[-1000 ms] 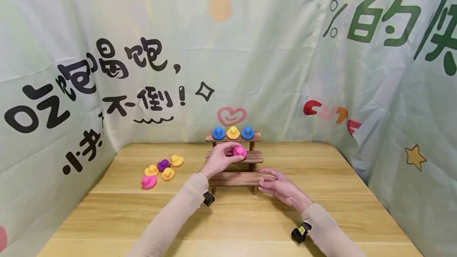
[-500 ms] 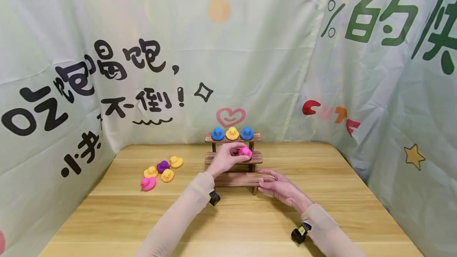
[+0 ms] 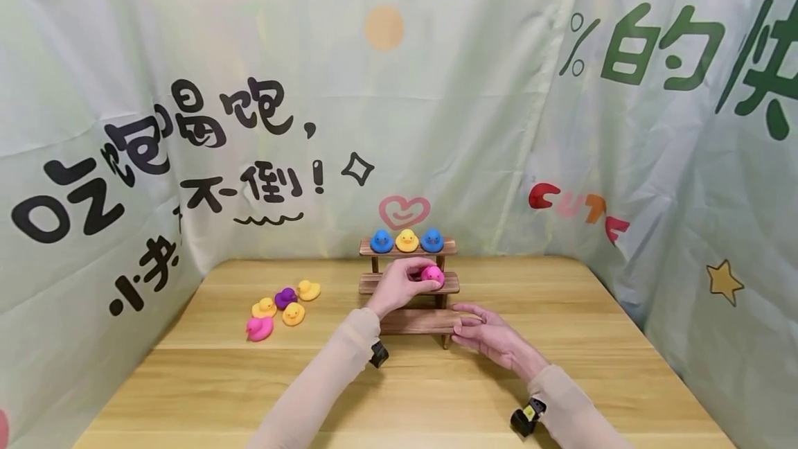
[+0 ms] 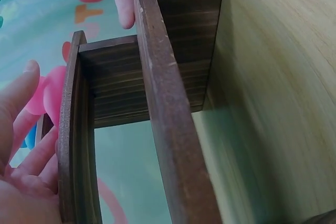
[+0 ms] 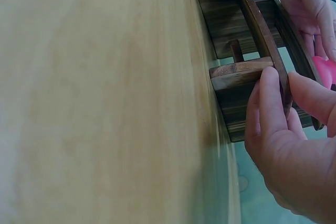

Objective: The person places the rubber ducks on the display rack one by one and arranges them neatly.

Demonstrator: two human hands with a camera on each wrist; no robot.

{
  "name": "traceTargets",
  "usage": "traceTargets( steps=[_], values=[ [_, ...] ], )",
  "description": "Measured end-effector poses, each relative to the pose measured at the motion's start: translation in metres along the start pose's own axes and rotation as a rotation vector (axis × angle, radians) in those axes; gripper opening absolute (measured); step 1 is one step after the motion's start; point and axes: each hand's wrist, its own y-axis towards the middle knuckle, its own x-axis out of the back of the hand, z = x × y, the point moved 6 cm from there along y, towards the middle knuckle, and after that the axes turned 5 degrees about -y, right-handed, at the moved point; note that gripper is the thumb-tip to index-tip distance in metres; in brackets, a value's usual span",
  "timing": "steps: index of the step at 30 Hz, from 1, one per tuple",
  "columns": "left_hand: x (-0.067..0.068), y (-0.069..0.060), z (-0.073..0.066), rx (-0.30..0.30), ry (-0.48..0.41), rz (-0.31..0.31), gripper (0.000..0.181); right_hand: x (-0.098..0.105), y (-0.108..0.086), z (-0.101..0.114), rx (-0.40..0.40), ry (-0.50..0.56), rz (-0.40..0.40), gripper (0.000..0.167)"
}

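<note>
Left grip [image 3: 400,283]: pinching pink duck [image 3: 433,275]; could topple it by releasing unevenly.
Right grip [image 3: 494,339]: holding stand [image 3: 418,322]; could jolt it by tugging.

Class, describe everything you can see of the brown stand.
The brown stand looks wooden, grained, with three narrow shelves stepping up toward the back on legs. It stands upright on the table. Two blue ducks flank a yellow duck on its top shelf; the right hand pinches its bottom shelf's right end; the left hand holds a pink duck at its middle shelf.
</note>
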Motion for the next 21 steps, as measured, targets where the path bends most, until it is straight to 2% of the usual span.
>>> traceTargets(
  steps=[8,14,21],
  values=[
    [-0.0010,0.0020,-0.0015,-0.031,0.054,0.000,0.036,0.0014,0.0014,0.0000,-0.002,-0.002,-0.002,0.054],
    [-0.0007,0.0017,-0.0021,-0.010,0.066,0.001,0.031,0.0017,0.0006,0.0029,-0.011,0.013,-0.011,0.054],
    [-0.0007,-0.0011,0.0001,-0.003,0.045,0.002,0.038,0.0002,0.0007,-0.0010,-0.020,0.024,-0.018,0.053]
  ],
)
